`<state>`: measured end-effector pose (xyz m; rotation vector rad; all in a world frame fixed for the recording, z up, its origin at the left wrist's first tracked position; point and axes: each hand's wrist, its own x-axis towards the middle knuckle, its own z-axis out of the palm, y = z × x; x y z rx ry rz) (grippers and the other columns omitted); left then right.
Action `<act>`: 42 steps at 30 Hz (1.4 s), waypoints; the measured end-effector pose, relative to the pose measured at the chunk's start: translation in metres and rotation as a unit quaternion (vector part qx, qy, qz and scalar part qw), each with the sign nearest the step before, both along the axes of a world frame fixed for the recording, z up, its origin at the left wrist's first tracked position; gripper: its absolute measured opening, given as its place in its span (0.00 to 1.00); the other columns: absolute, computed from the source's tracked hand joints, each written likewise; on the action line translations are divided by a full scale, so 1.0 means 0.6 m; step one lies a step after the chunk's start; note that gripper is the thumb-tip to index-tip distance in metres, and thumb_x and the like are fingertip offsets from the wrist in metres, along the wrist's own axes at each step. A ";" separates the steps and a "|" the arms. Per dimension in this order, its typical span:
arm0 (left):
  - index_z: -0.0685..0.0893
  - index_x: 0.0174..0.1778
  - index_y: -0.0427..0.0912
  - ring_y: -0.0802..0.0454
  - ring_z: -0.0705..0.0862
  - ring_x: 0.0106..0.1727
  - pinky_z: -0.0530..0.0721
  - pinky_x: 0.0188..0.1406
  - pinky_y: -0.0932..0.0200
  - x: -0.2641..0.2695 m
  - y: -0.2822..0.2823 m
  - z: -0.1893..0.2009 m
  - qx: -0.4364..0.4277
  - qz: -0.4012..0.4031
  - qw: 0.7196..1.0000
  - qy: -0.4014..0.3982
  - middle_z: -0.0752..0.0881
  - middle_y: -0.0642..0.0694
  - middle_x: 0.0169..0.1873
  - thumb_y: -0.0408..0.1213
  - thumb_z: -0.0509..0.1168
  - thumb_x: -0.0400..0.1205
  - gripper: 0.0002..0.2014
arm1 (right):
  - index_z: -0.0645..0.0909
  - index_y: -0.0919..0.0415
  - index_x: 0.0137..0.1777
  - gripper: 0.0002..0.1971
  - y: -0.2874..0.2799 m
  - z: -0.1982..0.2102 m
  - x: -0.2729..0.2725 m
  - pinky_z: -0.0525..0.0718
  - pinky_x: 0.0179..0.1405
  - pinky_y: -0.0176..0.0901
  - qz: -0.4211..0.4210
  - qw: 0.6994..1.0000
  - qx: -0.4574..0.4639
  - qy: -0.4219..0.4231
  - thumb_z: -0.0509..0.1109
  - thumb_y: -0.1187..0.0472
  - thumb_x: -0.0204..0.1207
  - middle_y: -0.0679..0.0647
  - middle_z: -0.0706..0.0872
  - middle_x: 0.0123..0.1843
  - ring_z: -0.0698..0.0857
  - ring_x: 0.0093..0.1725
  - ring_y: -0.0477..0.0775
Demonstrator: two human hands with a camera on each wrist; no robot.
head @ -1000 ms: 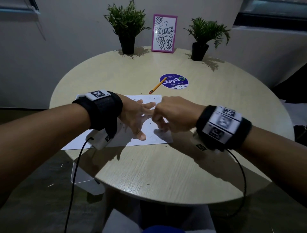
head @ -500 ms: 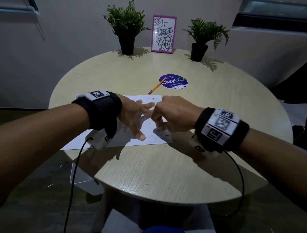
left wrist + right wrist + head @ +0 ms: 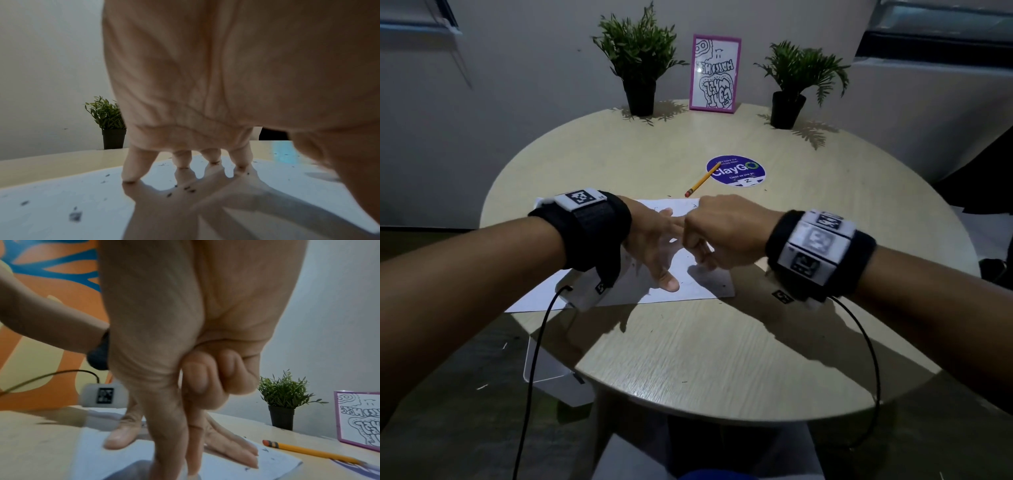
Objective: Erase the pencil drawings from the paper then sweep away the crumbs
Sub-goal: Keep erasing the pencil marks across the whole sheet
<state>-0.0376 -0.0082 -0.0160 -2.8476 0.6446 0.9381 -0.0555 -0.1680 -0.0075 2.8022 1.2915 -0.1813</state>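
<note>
A white sheet of paper lies on the round table, and its left corner hangs over the table's edge. My left hand presses flat on the sheet with straight, spread fingers. My right hand is curled just right of it, thumb and forefinger pointing down onto the paper and pinching a small eraser that is almost wholly hidden. Faint pencil marks remain near the sheet's far edge. Dark eraser crumbs are scattered over the paper.
A yellow pencil lies just beyond the paper, its tip on a purple round sticker. Two potted plants and a pink-framed drawing stand at the table's far edge. The table's near rim is close to me.
My right hand has shifted slightly left over the paper, its wrist now blurred by motion. My left hand stays put on the sheet.
</note>
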 end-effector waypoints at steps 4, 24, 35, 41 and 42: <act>0.41 0.85 0.69 0.51 0.35 0.87 0.46 0.85 0.33 0.016 0.010 -0.018 0.022 -0.034 0.999 0.016 0.36 0.62 0.86 0.75 0.68 0.59 0.61 | 0.77 0.50 0.34 0.10 -0.041 0.010 -0.044 0.66 0.29 0.41 0.015 0.997 -0.064 0.046 0.75 0.59 0.74 0.38 0.74 0.27 0.73 0.37 0.47; 0.47 0.85 0.67 0.46 0.39 0.88 0.49 0.84 0.33 0.013 0.009 -0.016 0.016 -0.047 0.999 0.006 0.39 0.64 0.85 0.69 0.72 0.71 0.52 | 0.90 0.47 0.41 0.05 -0.007 0.023 -0.003 0.81 0.46 0.47 -0.040 0.999 -0.010 0.026 0.78 0.60 0.71 0.44 0.89 0.41 0.81 0.52 0.51; 0.36 0.85 0.66 0.46 0.33 0.87 0.41 0.83 0.35 0.014 0.006 -0.019 0.031 -0.040 0.999 0.004 0.30 0.61 0.84 0.68 0.69 0.72 0.56 | 0.89 0.51 0.40 0.06 -0.053 0.008 -0.037 0.70 0.33 0.38 0.008 0.995 -0.062 0.072 0.77 0.51 0.75 0.36 0.79 0.29 0.74 0.37 0.42; 0.51 0.85 0.67 0.50 0.47 0.87 0.53 0.83 0.41 -0.009 0.001 0.007 0.024 -0.018 1.000 0.002 0.47 0.63 0.85 0.61 0.71 0.77 0.45 | 0.92 0.49 0.44 0.03 0.004 0.011 0.022 0.76 0.38 0.42 -0.020 1.000 0.005 0.006 0.80 0.57 0.72 0.45 0.90 0.42 0.84 0.51 0.52; 0.53 0.85 0.66 0.50 0.50 0.87 0.55 0.82 0.43 -0.013 -0.002 0.011 0.026 -0.012 1.000 -0.001 0.50 0.62 0.85 0.60 0.71 0.78 0.43 | 0.92 0.50 0.43 0.02 0.007 0.005 0.023 0.75 0.38 0.42 -0.018 1.000 0.006 -0.006 0.80 0.54 0.72 0.47 0.91 0.42 0.85 0.51 0.53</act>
